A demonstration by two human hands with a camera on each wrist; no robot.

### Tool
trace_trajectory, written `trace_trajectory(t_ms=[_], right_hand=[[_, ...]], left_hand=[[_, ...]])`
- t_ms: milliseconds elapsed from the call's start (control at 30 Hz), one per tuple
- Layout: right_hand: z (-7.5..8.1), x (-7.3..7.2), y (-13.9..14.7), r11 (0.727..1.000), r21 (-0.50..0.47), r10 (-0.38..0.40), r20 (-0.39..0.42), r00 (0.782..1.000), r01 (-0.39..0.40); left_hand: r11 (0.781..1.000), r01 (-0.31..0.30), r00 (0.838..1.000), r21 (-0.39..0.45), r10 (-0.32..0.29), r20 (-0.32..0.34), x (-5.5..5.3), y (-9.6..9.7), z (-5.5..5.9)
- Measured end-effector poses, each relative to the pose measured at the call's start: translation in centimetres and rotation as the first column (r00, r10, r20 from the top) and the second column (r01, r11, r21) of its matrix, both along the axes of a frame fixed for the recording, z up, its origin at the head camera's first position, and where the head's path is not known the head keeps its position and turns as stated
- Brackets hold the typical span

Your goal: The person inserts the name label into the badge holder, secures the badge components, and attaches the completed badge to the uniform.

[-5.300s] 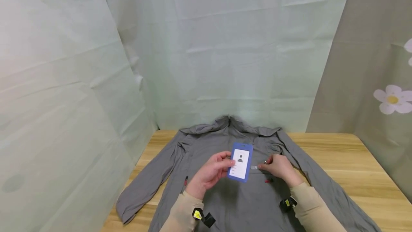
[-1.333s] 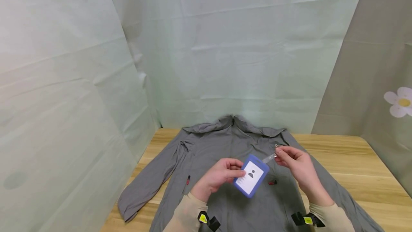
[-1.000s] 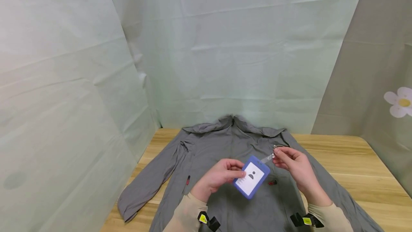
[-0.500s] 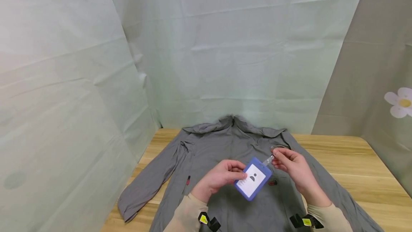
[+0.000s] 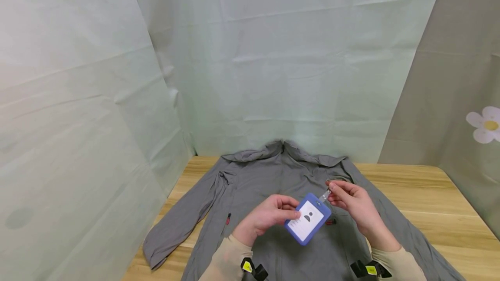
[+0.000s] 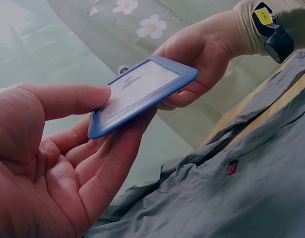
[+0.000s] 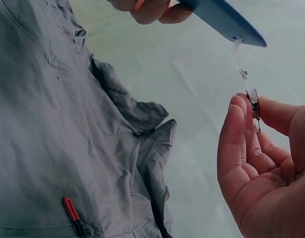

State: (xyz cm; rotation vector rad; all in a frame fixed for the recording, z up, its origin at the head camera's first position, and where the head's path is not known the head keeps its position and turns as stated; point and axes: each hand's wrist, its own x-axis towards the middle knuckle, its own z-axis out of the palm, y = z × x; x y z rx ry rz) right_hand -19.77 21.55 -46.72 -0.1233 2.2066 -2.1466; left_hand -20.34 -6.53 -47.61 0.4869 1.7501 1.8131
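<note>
My left hand [image 5: 267, 216] pinches a blue ID badge holder [image 5: 309, 219] between thumb and fingers, thumb on its front. The holder tilts to the right, and a white card with a person icon shows in it. From the slot at its top runs a short clear strap [image 7: 236, 52] to a metal clip [image 7: 254, 105]. That clip is pinched by the thumb and fingertips of my right hand [image 5: 357, 205], up and to the right of the holder. Both hands are above a grey jacket [image 5: 258, 185] spread out front side up.
The jacket lies on a wooden table [image 5: 410, 194], sleeves spread to both sides. Red zipper pulls [image 7: 71, 208] show on its front. Pale cloth [image 5: 297, 55] hangs behind and at the left; a brown one with a flower print [image 5: 490, 124] hangs at the right.
Five seconds ago the holder stood more upright, with the strap by its right edge; now it tilts, strap at the slot. Over the last second my right hand has moved slightly left and down.
</note>
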Motion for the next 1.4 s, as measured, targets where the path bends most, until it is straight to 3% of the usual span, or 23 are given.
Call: trace_trajectory(t_ms=[533, 1100, 1400], right_hand=[[0.3, 0.1, -0.2, 1.0, -0.013, 0.017, 0.012, 1.0, -0.016], [0.9, 0.4, -0.5, 0.995, -0.066, 0.076, 0.091, 0.993, -0.07], [0.9, 0.4, -0.4, 0.996, -0.058, 0.067, 0.099, 0.993, -0.062]], left_hand=[[1.0, 0.003, 1.0, -0.008, -0.003, 0.001, 0.0, -0.1, -0.1], [1.0, 0.003, 1.0, -0.023, -0.004, -0.01, -0.2, 0.0, -0.3], [1.0, 0.0, 1.0, -0.011, 0.0, -0.015, -0.4, -0.1, -0.6]])
